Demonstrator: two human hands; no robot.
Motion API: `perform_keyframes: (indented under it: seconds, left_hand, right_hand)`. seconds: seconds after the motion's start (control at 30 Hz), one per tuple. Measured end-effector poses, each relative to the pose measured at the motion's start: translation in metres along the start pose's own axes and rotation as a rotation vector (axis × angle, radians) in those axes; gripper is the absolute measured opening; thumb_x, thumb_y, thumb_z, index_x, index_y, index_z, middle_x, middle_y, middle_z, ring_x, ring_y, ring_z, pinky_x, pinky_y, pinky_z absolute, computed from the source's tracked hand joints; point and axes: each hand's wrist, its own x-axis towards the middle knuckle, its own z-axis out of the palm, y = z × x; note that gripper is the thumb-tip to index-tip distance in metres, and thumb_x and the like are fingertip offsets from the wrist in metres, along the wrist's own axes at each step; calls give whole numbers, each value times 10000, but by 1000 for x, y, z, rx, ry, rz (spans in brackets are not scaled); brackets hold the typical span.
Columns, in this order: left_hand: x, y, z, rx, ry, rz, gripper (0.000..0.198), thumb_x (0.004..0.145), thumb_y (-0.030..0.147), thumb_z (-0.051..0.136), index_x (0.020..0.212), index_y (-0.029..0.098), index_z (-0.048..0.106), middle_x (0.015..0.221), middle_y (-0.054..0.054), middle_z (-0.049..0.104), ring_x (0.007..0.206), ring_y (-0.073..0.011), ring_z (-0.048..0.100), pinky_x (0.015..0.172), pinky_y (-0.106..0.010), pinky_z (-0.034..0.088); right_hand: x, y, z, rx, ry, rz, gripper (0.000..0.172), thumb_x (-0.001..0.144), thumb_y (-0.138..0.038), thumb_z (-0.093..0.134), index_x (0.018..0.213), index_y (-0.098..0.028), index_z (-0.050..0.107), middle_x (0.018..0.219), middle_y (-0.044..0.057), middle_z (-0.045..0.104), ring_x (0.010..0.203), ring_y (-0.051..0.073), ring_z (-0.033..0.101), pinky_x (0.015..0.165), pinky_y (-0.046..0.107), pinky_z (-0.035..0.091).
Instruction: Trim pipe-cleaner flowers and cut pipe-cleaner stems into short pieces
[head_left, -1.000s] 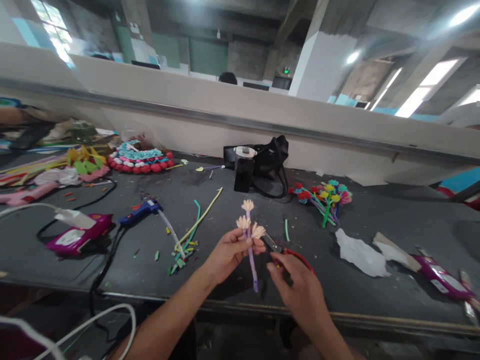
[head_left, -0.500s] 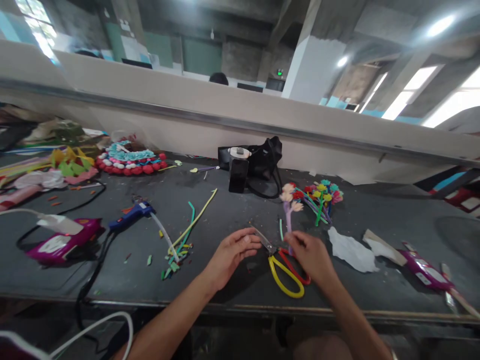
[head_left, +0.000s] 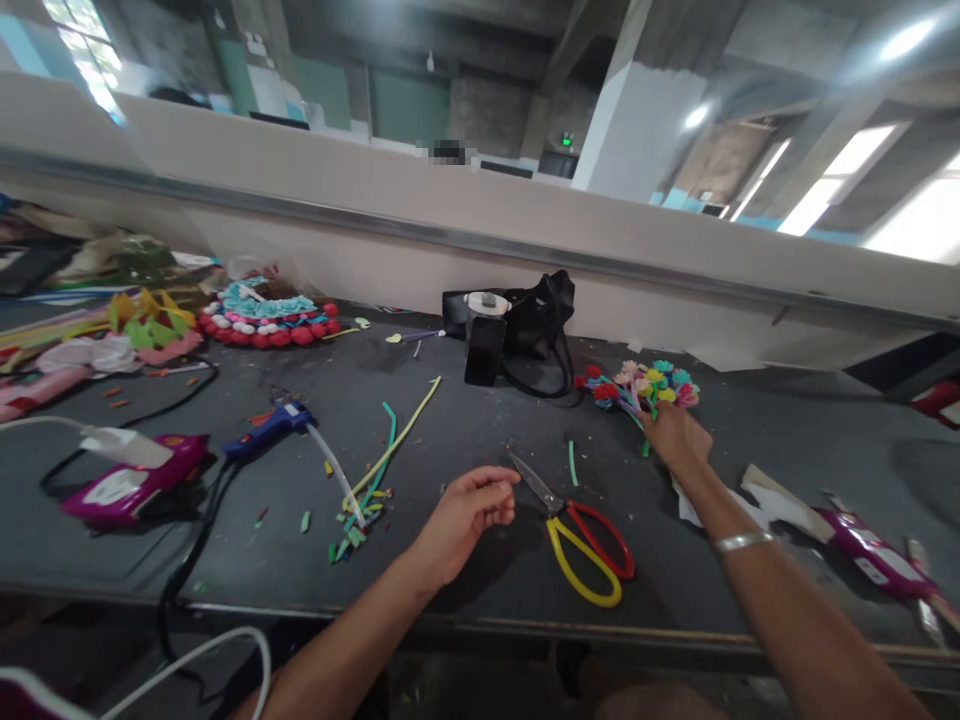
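Pale-pink flowers [head_left: 628,374] sit behind-right of scissors [head_left: 556,504], among bunched blooms [head_left: 665,378]; crowding could snag petals. Right hand [head_left: 677,437] curled at stems, can't tell hold. Left hand [head_left: 474,508] empty, half-curled; blade tip could prick it.

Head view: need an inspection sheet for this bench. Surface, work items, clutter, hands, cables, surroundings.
Surface: dark table, strewn with small scraps.
Work items: colorful flower bunch lying on the right; scissors lying between the hands, yellow and red handles toward the person; blue glue gun lying on the left.
Clutter: green and yellow clippings in front of the glue gun.
Hands: left hand loosely curled near the scissors' tips, nothing seen in it; right hand at the flower stems, grip partly hidden.
Cables: black cable passing over the front edge; white cable looping at lower left.
Surroundings: low partition behind; black bag near it.
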Motion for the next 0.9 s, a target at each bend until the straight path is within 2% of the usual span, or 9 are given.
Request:
perform_keyframes:
  seconds: [0.1,0.23,0.3,0.4,0.5,0.6,0.67,0.73,0.9]
  left_hand:
    - [-1,1,1,8,20,-8,240,740,247,726,938,115,701,671,-11,589,609,-96,544,636,-240,415]
    - [-3,2,6,75,19,26,245,729,274,728,918,122,696,657,-7,594,598,-98,534,629,-241,405]
    - [-5,4,8,151,18,87,234,746,286,710,916,126,691,651,-4,593,600,-99,527,633,-239,405]
    - [-7,13,6,329,48,185,223,766,297,678,923,140,681,652,0,591,604,-106,517,623,-239,407]
    - [-7,32,-9,651,192,329,195,790,295,632,923,161,681,704,-10,615,628,-120,529,612,-238,403]
    - [-6,59,-35,1090,449,447,182,831,263,553,919,175,686,794,-33,668,707,-149,576,663,-254,420]
    - [-7,75,-53,1360,583,414,214,857,265,517,969,182,679,875,-44,693,782,-168,609,718,-265,433]
    - [-9,87,-68,1641,693,272,231,867,300,513,985,185,675,927,-66,695,845,-198,622,741,-286,438]
    - [-10,89,-86,1811,760,121,223,798,360,600,806,160,698,915,-147,692,914,-292,621,767,-352,448]
  right_hand:
    - [-25,-19,8,37,-10,-41,323,965,-447,485,1053,-179,642,979,49,662,863,176,635,758,342,498]
    - [-62,-47,29,128,-170,-162,337,822,-513,635,725,-198,705,741,36,684,705,183,638,601,281,405]
    - [-73,-55,39,163,-236,-184,294,772,-462,697,646,-197,683,689,28,668,664,178,622,575,276,383]
    - [-78,-60,47,237,-315,-190,246,800,-369,706,671,-169,645,665,-13,634,622,137,588,604,269,429]
    - [-80,-62,43,358,-337,-174,246,846,-329,674,679,-158,613,629,-44,596,587,110,562,616,260,456]
    - [-88,-68,28,541,-296,-141,219,812,-298,632,638,-165,624,527,-35,559,525,113,534,529,230,397]
    - [-99,-76,15,694,-277,-127,196,768,-310,606,643,-163,640,535,-6,591,515,116,533,478,218,353]
    - [-113,-88,4,858,-297,-114,184,736,-336,607,687,-162,644,629,22,654,515,110,533,439,206,327]
    - [-161,-124,-3,1245,-480,-75,246,699,-353,661,845,-156,638,650,6,644,462,79,469,376,177,276]
